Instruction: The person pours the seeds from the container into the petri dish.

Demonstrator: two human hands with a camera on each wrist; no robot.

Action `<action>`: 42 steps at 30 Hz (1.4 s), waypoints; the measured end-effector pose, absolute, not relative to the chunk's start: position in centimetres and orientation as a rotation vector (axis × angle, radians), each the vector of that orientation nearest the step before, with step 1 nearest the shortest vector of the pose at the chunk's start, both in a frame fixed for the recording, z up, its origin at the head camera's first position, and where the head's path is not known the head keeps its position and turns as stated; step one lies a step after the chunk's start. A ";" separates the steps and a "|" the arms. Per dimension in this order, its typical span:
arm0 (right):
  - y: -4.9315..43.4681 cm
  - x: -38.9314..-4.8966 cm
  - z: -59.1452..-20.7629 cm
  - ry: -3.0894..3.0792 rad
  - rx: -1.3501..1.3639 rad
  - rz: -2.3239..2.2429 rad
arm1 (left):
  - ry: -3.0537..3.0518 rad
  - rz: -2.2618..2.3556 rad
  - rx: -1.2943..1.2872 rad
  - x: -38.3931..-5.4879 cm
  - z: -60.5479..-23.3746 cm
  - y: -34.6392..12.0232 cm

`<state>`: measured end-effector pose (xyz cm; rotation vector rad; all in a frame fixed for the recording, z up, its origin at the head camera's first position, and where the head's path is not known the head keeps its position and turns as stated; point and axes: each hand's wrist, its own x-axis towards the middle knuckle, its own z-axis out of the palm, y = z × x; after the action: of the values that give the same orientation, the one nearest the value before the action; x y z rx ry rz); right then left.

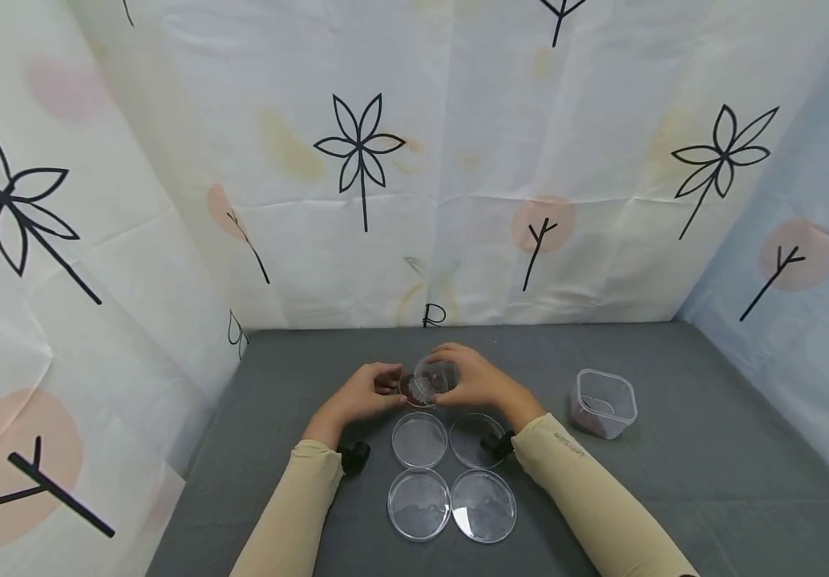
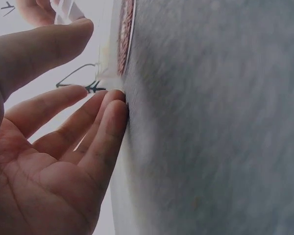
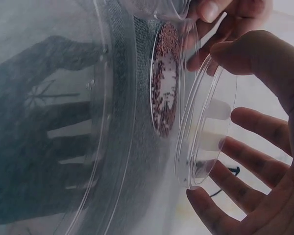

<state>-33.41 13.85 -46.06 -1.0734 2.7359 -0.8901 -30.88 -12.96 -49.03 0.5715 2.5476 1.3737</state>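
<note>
My right hand (image 1: pixel 483 378) holds a clear round petri dish lid (image 3: pixel 206 122) by its edge, thumb on one side and fingers on the other. The lid is tilted over a petri dish (image 1: pixel 420 403) on the grey table, overlapping it in the head view. Small reddish-brown grains (image 3: pixel 164 88) are spread in that dish, with a pale patch in the middle. My left hand (image 1: pixel 362 394) is at the dish's left side, fingers loosely extended. In the left wrist view its fingertips (image 2: pixel 117 100) rest at the table surface near the dish; whether the thumb touches the rim I cannot tell.
Several clear petri dish pieces lie in two rows nearer me: back left (image 1: pixel 419 440), back right (image 1: pixel 463 437) partly under my right wrist, front left (image 1: pixel 418 504) and front right (image 1: pixel 484 506). A clear plastic tub (image 1: pixel 604 405) with reddish contents stands at the right. Patterned cloth (image 1: pixel 443 264) hangs behind the table.
</note>
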 end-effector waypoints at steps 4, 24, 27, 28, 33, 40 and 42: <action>13.2 -33.4 -45.8 2.721 -1.102 -0.857 | 2.558 1.386 0.541 -30.8 -48.7 -13.1; 12.5 -32.4 -45.8 2.651 -1.092 -0.834 | 2.601 1.314 0.573 -30.5 -47.9 -12.2; 12.5 -32.2 -45.8 2.655 -1.076 -0.825 | 2.609 1.308 0.571 -30.4 -47.9 -12.1; 12.5 -32.1 -45.8 2.656 -1.073 -0.821 | 2.610 1.307 0.569 -30.4 -47.9 -12.1; 12.9 -31.9 -45.6 2.683 -1.081 -0.825 | 2.601 1.320 0.568 -30.3 -47.8 -12.3; 14.5 -31.1 -44.7 2.730 -1.062 -0.841 | 2.605 1.335 0.544 -30.0 -47.7 -13.1; 15.4 -30.8 -44.2 2.749 -1.053 -0.830 | 2.615 1.328 0.539 -29.7 -47.6 -13.3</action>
<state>-30.80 15.39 -44.24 -1.0530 2.7495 -0.8300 -29.72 -13.28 -47.65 0.5387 2.6147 1.3280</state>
